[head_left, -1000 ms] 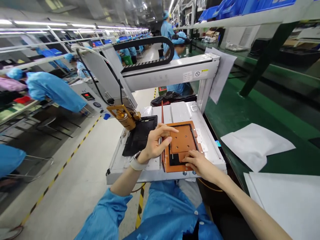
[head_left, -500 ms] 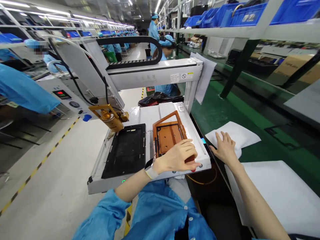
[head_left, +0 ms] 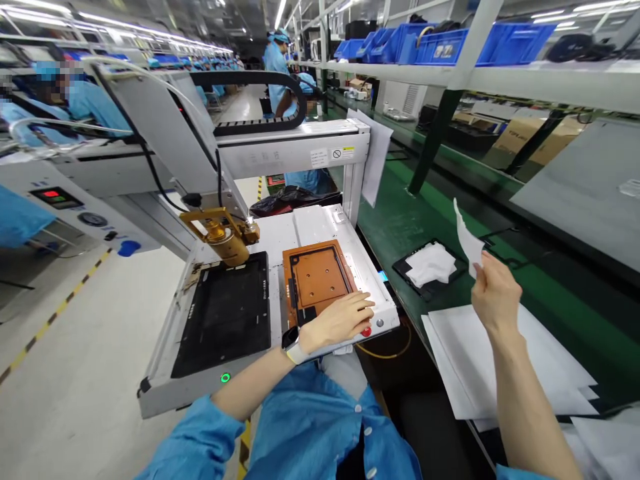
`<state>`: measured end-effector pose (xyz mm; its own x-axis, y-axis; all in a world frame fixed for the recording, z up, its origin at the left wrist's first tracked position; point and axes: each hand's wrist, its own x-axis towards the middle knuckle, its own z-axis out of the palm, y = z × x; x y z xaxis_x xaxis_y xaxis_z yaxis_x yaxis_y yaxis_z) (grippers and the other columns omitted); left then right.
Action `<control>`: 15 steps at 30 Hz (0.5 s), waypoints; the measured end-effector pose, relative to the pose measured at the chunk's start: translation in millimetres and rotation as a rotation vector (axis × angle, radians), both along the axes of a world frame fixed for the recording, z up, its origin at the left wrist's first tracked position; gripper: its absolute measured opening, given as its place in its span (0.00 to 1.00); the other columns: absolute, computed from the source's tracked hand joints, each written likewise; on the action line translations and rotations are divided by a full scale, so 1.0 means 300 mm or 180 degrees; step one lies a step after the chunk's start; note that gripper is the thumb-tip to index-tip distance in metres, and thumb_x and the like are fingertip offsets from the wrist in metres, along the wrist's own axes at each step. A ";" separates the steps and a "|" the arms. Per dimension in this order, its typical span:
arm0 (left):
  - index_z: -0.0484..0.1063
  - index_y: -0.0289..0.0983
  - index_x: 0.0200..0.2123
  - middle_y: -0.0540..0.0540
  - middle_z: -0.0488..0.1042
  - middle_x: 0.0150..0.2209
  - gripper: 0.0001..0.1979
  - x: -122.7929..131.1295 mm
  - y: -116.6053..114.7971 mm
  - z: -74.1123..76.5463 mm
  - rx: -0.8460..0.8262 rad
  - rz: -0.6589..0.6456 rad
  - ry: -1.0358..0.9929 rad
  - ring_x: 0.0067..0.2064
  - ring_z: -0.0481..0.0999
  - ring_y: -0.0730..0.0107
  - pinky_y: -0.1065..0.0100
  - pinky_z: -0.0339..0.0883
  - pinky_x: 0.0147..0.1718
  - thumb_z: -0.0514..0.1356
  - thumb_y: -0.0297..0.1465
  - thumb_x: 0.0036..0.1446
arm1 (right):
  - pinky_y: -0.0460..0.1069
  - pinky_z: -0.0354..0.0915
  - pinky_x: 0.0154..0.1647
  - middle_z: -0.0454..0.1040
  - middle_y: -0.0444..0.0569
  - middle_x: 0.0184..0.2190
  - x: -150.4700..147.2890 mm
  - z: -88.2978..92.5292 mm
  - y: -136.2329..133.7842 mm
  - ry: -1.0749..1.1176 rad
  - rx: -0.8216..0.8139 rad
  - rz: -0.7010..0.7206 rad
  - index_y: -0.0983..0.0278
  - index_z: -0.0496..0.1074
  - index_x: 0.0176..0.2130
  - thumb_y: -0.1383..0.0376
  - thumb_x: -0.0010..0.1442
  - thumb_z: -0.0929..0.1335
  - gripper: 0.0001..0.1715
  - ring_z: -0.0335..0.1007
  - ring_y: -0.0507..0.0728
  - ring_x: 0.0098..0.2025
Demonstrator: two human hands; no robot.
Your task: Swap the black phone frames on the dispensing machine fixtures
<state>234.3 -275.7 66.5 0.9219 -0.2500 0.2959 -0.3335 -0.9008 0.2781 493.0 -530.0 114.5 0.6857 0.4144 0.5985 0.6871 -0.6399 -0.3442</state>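
My right hand (head_left: 495, 293) is closed on the edge of a thin white sheet of paper (head_left: 469, 239), raised above the green bench. Just left of it on the bench lies a black flat panel (head_left: 403, 265) with a crumpled white wipe (head_left: 433, 263) on top. My left hand (head_left: 343, 315) has its fingers stretched out over the near right corner of the brown fixture (head_left: 320, 270), close to a red button (head_left: 367, 331). Whether its fingertips touch the fixture is unclear. Left of this fixture, a black fixture (head_left: 223, 313) sits under the brass-coloured head (head_left: 227, 243) of the white machine.
A stack of white sheets (head_left: 480, 360) lies at the bench's near edge. Blue bins (head_left: 445, 47) stand on the shelf above. The machine's white gantry (head_left: 295, 150) spans behind the fixtures. Other people in blue work clothes, such as one standing person (head_left: 277, 67), are farther back.
The brown frame, tilted up under my left hand before, now lies flat on its fixture. My right hand has lifted the white sheet, uncovering the black panel and wipe. The view has turned right.
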 end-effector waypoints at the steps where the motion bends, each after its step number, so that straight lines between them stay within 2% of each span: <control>1: 0.78 0.37 0.46 0.37 0.82 0.61 0.08 -0.001 0.000 -0.001 -0.0001 -0.0013 0.0007 0.71 0.76 0.53 0.50 0.68 0.74 0.59 0.32 0.76 | 0.65 0.71 0.64 0.82 0.62 0.54 -0.032 0.020 -0.039 -0.0152 -0.0047 0.0136 0.60 0.78 0.52 0.58 0.76 0.57 0.24 0.76 0.71 0.64; 4: 0.79 0.37 0.47 0.36 0.82 0.61 0.08 -0.004 -0.002 0.000 -0.0087 0.0029 0.0039 0.70 0.77 0.52 0.49 0.69 0.74 0.60 0.33 0.75 | 0.66 0.74 0.62 0.82 0.58 0.57 -0.144 0.029 -0.167 -0.0301 -0.0565 0.0256 0.57 0.78 0.59 0.61 0.77 0.58 0.24 0.76 0.70 0.65; 6: 0.79 0.37 0.48 0.36 0.83 0.60 0.08 -0.010 -0.007 -0.001 -0.0190 0.0100 0.0059 0.69 0.78 0.52 0.48 0.70 0.73 0.60 0.33 0.75 | 0.66 0.79 0.52 0.84 0.59 0.53 -0.213 -0.009 -0.241 -0.0160 -0.0993 0.0104 0.56 0.79 0.56 0.60 0.75 0.59 0.23 0.81 0.72 0.57; 8: 0.80 0.37 0.49 0.36 0.83 0.60 0.09 -0.020 -0.013 -0.002 -0.0276 0.0147 0.0047 0.69 0.78 0.51 0.48 0.70 0.73 0.60 0.32 0.74 | 0.64 0.80 0.40 0.85 0.60 0.45 -0.270 -0.072 -0.292 0.0147 -0.1391 -0.0005 0.56 0.81 0.51 0.58 0.74 0.61 0.20 0.84 0.72 0.45; 10: 0.80 0.38 0.49 0.37 0.83 0.59 0.08 -0.032 -0.020 -0.001 -0.0331 0.0128 0.0010 0.69 0.78 0.52 0.48 0.71 0.73 0.61 0.32 0.74 | 0.62 0.80 0.35 0.85 0.58 0.42 -0.313 -0.135 -0.315 0.0536 -0.1709 0.0062 0.55 0.81 0.44 0.56 0.73 0.62 0.19 0.84 0.71 0.39; 12: 0.81 0.38 0.49 0.38 0.84 0.59 0.08 -0.046 -0.027 0.004 -0.0371 0.0077 -0.0060 0.67 0.79 0.53 0.48 0.71 0.72 0.61 0.32 0.74 | 0.60 0.80 0.36 0.86 0.58 0.44 -0.339 -0.172 -0.311 0.0889 -0.1896 0.0246 0.55 0.80 0.38 0.52 0.72 0.64 0.19 0.85 0.71 0.42; 15: 0.80 0.38 0.50 0.39 0.85 0.57 0.09 -0.067 -0.039 0.019 -0.0465 0.0024 -0.0180 0.64 0.82 0.55 0.50 0.73 0.72 0.60 0.31 0.74 | 0.61 0.79 0.39 0.86 0.60 0.47 -0.328 -0.157 -0.259 0.1229 -0.1769 0.0298 0.56 0.81 0.39 0.44 0.72 0.64 0.25 0.84 0.72 0.45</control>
